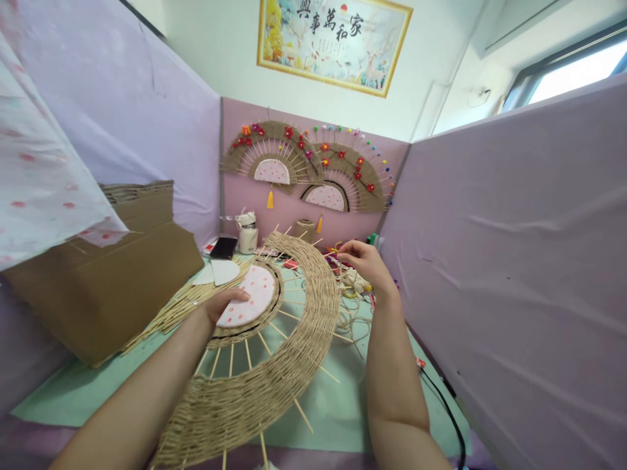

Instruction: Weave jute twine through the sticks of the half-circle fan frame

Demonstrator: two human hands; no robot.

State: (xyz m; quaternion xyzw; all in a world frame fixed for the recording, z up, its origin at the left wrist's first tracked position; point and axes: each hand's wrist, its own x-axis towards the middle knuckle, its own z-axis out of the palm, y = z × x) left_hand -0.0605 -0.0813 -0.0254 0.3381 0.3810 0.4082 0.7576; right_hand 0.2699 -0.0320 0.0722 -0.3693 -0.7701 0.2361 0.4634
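Observation:
A half-round woven jute fan (294, 339) on thin wooden sticks lies on the green mat (337, 405). Its pink flowered fabric centre (252, 294) sits under my left hand (223, 303), whose fingers press on its left side with the thumb laid across the fabric. My right hand (365, 261) hovers past the fan's far right rim. Its fingers are pinched on a thin jute cord. A loose tangle of that cord (353, 307) lies on the mat just below the hand.
Folded cardboard (112, 274) leans at the left. At the back stand a small white jar (247, 234), a black phone (224, 247) and a twine spool (305, 230). Two finished decorated fans (313, 170) hang on the pink back panel. A black cable (448, 411) runs along the right wall.

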